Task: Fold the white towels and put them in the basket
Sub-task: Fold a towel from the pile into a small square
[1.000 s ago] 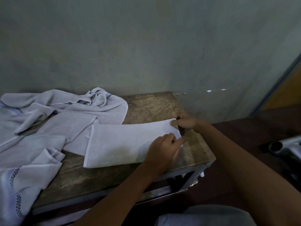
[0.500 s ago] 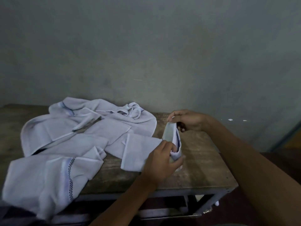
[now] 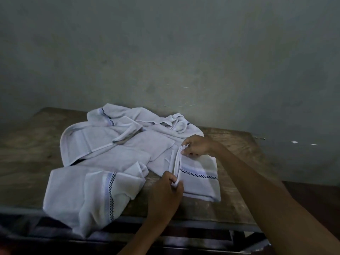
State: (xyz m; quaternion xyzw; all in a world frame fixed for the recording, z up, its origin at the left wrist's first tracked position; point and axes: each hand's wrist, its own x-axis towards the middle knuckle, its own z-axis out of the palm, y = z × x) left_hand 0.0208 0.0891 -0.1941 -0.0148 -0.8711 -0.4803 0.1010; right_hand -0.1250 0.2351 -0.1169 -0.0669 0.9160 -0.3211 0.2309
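While the folded towel (image 3: 199, 179) lies flat on the right part of the tabletop (image 3: 239, 144), both hands are at its left edge. Left hand (image 3: 166, 196): fingers curled, thumb and fingertips pinching the near corner of that edge, where several layers show stacked. Right hand (image 3: 197, 146): fingers curled, pinching the far corner of the same edge, which stands slightly raised off the surface. The rest of the towel rests flat. It is white, roughly rectangular, with a line of dark checks and a pale blue stripe running across its middle. Its near right corner sits close to the front edge of the tabletop but still on it. The right forearm reaches in from the lower right, passing above the wood just beside the towel's right side. The left forearm comes up from the bottom centre. Just left of the folded towel, and touching it along the held edge, is a pile of towels (image 3: 128, 144), white, crumpled and overlapping, covering the middle of the tabletop. One loose towel (image 3: 88, 196) from that pile, with the same check band, drapes over the front edge and hangs down. The tabletop is worn brown wood on a metal frame (image 3: 202, 225) and stands against a plain grey-green wall (image 3: 165, 52). Light is dim, so fine weave detail cannot be made out.
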